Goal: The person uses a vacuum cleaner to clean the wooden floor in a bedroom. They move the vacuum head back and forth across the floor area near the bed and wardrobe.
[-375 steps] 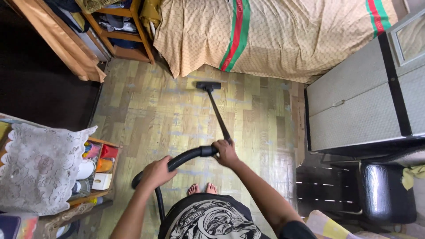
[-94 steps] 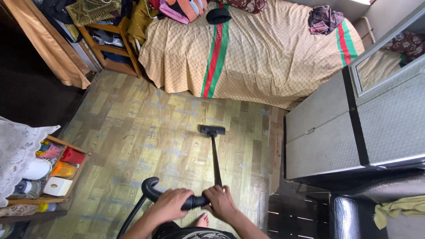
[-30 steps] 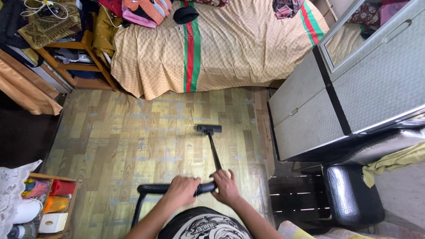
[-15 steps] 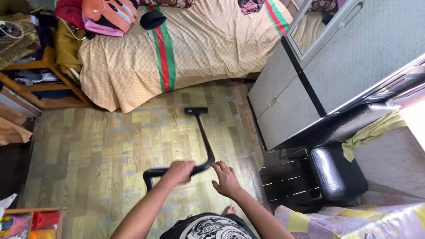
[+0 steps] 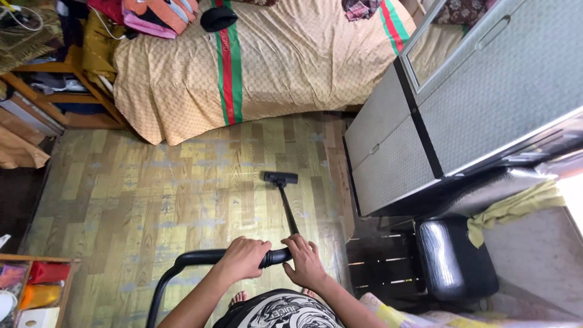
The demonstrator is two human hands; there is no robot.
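Head view
Left hand: the person's left hand (image 5: 245, 257) was wrapped over the black ribbed vacuum hose (image 5: 182, 267), fingers curled together and clamped on it just behind the handle joint.
Right hand: the right hand (image 5: 304, 263) lay at the bend where the hose met the slim black vacuum wand (image 5: 288, 209); its fingers were together and curved over the handle, gripping it.
Hands, relation: the two hands sat just beside each other, low in the frame, above the black printed shirt (image 5: 282, 311).
Wand: it ran from the hands away across the floor, tilted, ending in the flat black floor nozzle (image 5: 280, 178).
Nozzle: it rested on the yellow-brown wood-pattern plank floor (image 5: 152, 188), well apart from the bed and near the cabinet's lower corner.
Hose: it curved off to the person's left and down out of frame.
Bed: a bed under a beige patterned cover with green and red stripes (image 5: 285, 61) stood at the far side.
Cabinet: a tall grey metal cabinet (image 5: 461, 103) stood on the right.
Stool: a black padded stool (image 5: 455, 258) stood below the cabinet.
Shelf: a wooden shelf (image 5: 36, 97) stood left of the bed.
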